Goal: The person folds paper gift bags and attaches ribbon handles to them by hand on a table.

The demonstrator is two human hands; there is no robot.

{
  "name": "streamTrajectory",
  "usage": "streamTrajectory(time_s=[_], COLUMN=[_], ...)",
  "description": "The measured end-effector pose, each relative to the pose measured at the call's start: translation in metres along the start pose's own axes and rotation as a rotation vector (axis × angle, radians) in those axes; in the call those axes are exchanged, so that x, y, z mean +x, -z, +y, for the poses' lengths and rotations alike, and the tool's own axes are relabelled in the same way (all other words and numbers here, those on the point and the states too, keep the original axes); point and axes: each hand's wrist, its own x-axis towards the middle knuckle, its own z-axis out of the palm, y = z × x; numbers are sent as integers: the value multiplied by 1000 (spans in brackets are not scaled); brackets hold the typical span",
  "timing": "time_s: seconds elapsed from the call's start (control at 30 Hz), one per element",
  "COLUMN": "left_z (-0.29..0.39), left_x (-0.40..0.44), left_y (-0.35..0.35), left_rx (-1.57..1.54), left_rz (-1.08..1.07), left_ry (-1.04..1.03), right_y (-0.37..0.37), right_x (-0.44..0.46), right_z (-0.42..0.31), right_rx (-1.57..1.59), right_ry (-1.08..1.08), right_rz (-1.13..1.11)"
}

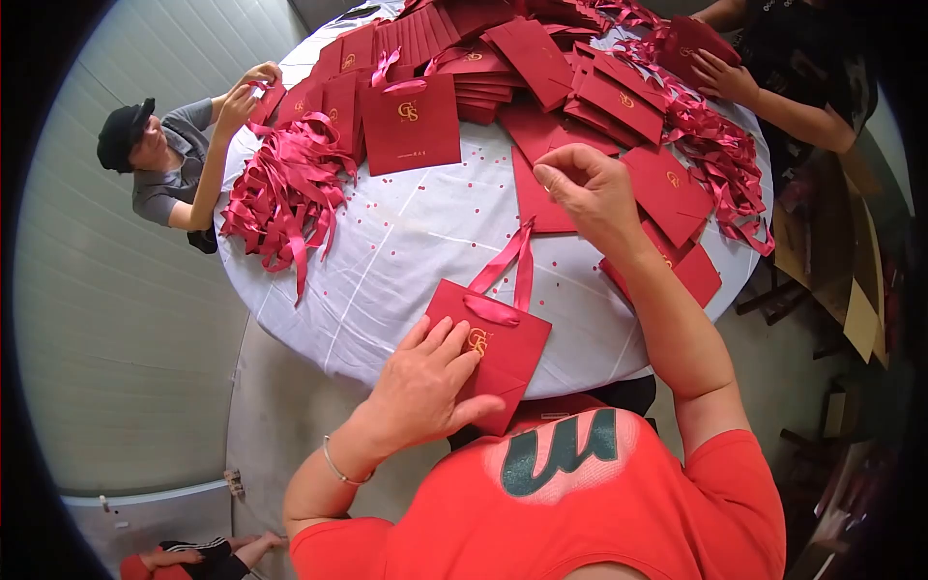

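A red paper gift bag [507, 362] with gold lettering lies at the near edge of the round table. My left hand [425, 382] rests on it with fingers stretched out, pressing its left side. From the bag's top runs a pink ribbon handle [523, 271], its loop reaching up the table. Beyond the loop's top, my right hand [590, 193] is raised with thumb and fingertips pinched together. Whether anything small sits in that pinch cannot be made out. Under and behind the right hand lies another flat red bag [541, 198].
Several red bags [411, 126] are heaped across the far side of the white-covered table [387, 261]. Pink ribbons lie in a pile [290, 188] at left and another [710, 145] at right. Two people handle bags across the table. An open cardboard box [855, 280] stands right.
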Motion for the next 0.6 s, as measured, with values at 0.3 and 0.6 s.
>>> streamTrajectory(time_s=[0.3, 0.6], left_z=[15, 11], left_x=[18, 13], left_y=[-54, -65], left_rx=[68, 31], left_rz=[341, 452], left_ry=[244, 251], right_y=[12, -17], right_x=[-26, -64], right_z=[-70, -44], right_rx=[294, -541], right_ry=[-74, 206], right_rz=[-400, -683])
